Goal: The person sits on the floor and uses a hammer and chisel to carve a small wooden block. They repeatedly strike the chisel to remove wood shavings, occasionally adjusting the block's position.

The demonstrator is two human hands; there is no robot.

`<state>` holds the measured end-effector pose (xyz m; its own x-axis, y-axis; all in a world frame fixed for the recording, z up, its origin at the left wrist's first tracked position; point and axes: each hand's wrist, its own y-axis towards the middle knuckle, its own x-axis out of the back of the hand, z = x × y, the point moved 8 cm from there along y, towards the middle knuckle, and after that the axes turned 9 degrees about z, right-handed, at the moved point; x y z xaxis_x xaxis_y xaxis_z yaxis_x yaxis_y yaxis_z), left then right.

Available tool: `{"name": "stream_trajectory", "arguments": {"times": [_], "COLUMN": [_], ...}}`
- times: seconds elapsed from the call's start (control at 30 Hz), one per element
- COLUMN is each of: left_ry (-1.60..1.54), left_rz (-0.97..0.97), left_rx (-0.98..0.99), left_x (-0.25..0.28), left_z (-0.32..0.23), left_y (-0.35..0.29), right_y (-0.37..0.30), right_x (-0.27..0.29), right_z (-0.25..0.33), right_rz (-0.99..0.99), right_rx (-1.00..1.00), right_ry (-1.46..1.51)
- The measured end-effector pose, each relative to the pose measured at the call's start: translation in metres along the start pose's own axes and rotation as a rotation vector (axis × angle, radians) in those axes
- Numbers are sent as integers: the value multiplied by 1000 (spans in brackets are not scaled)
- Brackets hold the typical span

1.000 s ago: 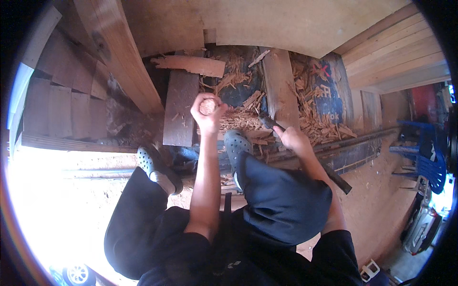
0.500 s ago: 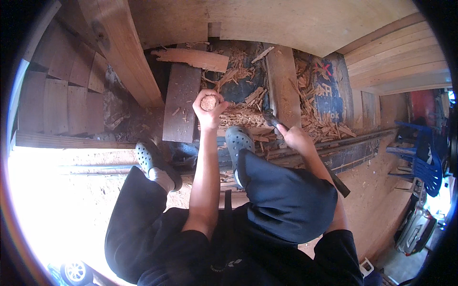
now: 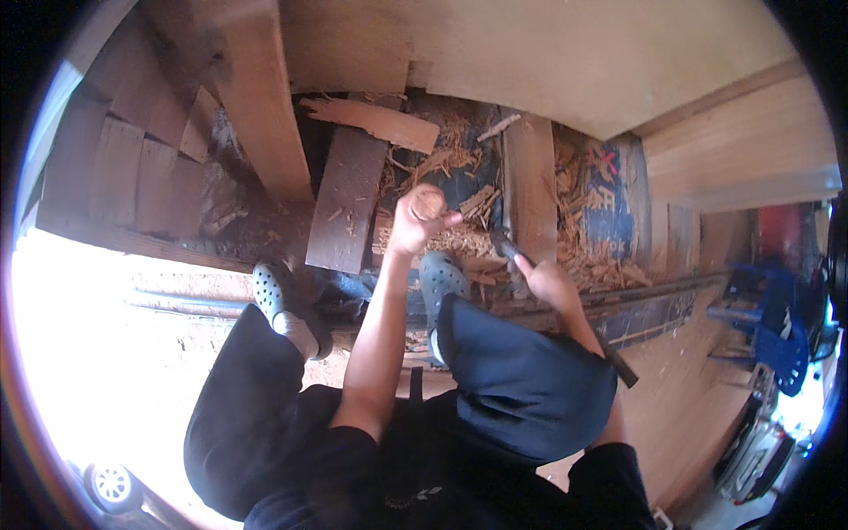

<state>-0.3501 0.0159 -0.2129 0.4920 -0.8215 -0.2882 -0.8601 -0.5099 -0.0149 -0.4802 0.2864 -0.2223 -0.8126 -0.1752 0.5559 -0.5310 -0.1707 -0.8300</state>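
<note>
My left hand (image 3: 412,225) is closed round an upright tool with a round wooden handle (image 3: 428,203), seen end-on from above. Its lower part is hidden under the hand, so I cannot tell the kind. Beneath lies a timber with a rough, splintered face (image 3: 455,240). My right hand (image 3: 551,284) grips a hammer (image 3: 503,243) close to its dark metal head, right of the left hand and apart from the wooden handle. The hammer's shaft runs back under my right forearm, and its dark end shows beside my knee.
Wood chips (image 3: 579,252) litter the work area. A dark board (image 3: 346,203) lies left, a plank (image 3: 533,185) right, and a split slab (image 3: 380,122) beyond. A thick beam (image 3: 256,97) slants at far left. My clog (image 3: 443,276) stands close to the timber. Blue plastic chairs (image 3: 777,327) are at right.
The whole view has shifted slightly. My left hand with the wooden-handled tool appears a little farther right and nearer to me, its handle end tilted differently. The hammer stays in my right hand.
</note>
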Motion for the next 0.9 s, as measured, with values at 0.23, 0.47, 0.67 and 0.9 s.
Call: {"name": "stream_trajectory", "arguments": {"times": [0.23,0.47,0.67,0.9], "left_ry": [317,415,394,503], "left_rz": [10,33,-10,47], "left_rx": [-120,-101,-53,-86], "left_x": [-28,-42,-39,-47], "left_z": [-1,7,5,3], "left_y": [0,-7,-8,-10], "right_y": [-25,-107,-123,-149], "right_x": [-25,-12,-1,30], "right_z": [-34,4,61,22], "right_rz": [-180,-154,-334,-246], "right_rx": [70,376,595,526], "right_ry": [224,789,476,671]}}
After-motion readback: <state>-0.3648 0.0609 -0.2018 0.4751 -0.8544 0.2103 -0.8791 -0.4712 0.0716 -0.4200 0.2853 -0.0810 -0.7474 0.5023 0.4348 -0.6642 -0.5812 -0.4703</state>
